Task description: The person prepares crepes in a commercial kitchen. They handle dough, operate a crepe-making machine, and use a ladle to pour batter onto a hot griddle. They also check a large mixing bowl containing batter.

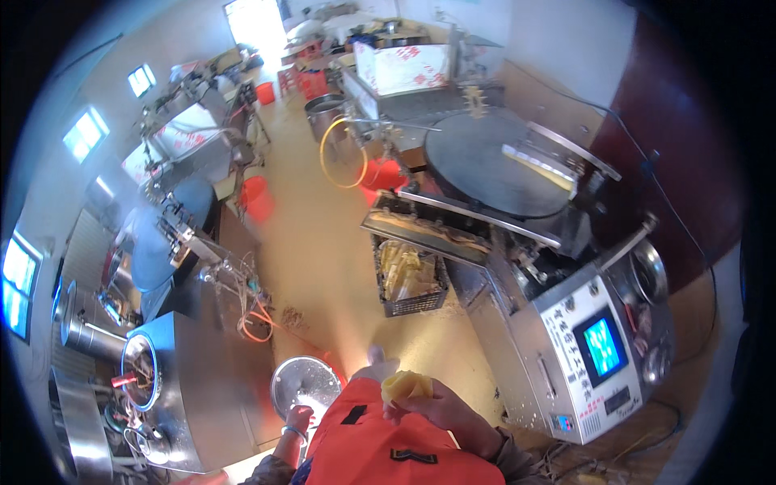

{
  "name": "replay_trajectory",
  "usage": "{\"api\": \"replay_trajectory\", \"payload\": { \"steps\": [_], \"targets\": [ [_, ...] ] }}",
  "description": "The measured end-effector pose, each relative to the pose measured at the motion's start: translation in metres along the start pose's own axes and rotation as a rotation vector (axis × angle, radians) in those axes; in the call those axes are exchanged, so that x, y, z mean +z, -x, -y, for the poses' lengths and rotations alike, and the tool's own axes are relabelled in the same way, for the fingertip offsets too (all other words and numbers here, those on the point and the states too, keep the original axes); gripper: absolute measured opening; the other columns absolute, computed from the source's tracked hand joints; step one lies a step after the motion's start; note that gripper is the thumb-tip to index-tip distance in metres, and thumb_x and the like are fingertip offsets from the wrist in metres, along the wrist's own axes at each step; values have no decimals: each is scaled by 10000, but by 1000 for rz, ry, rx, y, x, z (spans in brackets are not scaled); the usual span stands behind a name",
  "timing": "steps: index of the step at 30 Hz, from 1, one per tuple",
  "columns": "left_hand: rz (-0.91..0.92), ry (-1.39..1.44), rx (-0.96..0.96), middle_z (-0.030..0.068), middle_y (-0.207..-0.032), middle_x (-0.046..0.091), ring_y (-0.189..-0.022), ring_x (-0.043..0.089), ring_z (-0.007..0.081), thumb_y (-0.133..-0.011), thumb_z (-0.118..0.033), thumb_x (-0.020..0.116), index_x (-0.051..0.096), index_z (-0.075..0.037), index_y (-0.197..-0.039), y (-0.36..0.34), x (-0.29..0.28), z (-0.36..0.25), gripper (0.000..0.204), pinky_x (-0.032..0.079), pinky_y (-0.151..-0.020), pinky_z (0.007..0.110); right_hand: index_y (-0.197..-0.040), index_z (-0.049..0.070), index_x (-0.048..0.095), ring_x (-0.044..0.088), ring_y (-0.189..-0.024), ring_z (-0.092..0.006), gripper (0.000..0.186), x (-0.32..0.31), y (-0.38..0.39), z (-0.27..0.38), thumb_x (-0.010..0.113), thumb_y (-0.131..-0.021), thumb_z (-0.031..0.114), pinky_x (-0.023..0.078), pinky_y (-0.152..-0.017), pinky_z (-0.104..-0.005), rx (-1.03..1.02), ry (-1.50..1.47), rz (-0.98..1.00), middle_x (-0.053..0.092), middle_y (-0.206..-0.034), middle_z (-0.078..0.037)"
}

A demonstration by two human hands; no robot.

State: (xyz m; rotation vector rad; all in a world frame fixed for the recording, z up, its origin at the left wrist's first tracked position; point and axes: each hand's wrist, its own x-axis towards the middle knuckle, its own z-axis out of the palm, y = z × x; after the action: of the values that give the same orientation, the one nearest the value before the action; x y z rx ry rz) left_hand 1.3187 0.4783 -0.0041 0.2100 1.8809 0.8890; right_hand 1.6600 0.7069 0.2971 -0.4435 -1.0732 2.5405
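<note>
At six o'clock, the right hand (pixel 438 406) grips a folded yellow piece (pixel 406 385), fingers wrapped round it, right in front of the red apron (pixel 364 432)! Over to seven, the left hand (pixel 299 419) hangs low by a round metal lid (pixel 301 381), fingers curled; can't tell if it holds anything. Near centre, a black crate (pixel 415 305) carries yellowish pieces (pixel 404 271); at two, a dark round griddle (pixel 473 166).
</note>
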Motion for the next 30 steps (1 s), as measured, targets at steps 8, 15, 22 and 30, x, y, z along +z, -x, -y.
{"api": "replay_trajectory", "payload": {
  "steps": [8,15,22,30],
  "targets": [
    [-10,220,-219,136,-697,608,-569,598,246,-819,-99,566,589,-35,-816,-195,-13,-34,68,451,-435,339,-972,-28,517,600,-824,-232,127,-36,-165,69,533,-913,83,501,-728,-363,-46,125,-112,599,-874,-159],
    [-131,53,-16,129,-853,647,-720,655,226,-824,-135,589,625,26,-980,-339,-56,-267,227,538,-577,323,-1009,-30,544,607,-804,-221,186,-36,-425,168,547,-921,133,484,-723,-337,-265,168,43,620,-902,-167],
    [-46,66,124,110,-862,647,-716,648,193,-849,-196,623,599,17,-1021,-416,-99,-425,275,532,-597,298,-1078,-25,564,611,-947,-305,278,-17,-593,295,564,-927,208,469,-837,-386,-431,402,471,623,-1031,-184],
    [-124,223,36,85,-851,622,-694,630,177,-872,-134,589,582,-6,-1037,-541,-131,-538,209,538,-583,298,-1116,-28,553,617,-893,-296,333,-54,-804,369,614,-887,206,493,-774,-386,-708,151,918,619,-994,-161]
  ]
}}
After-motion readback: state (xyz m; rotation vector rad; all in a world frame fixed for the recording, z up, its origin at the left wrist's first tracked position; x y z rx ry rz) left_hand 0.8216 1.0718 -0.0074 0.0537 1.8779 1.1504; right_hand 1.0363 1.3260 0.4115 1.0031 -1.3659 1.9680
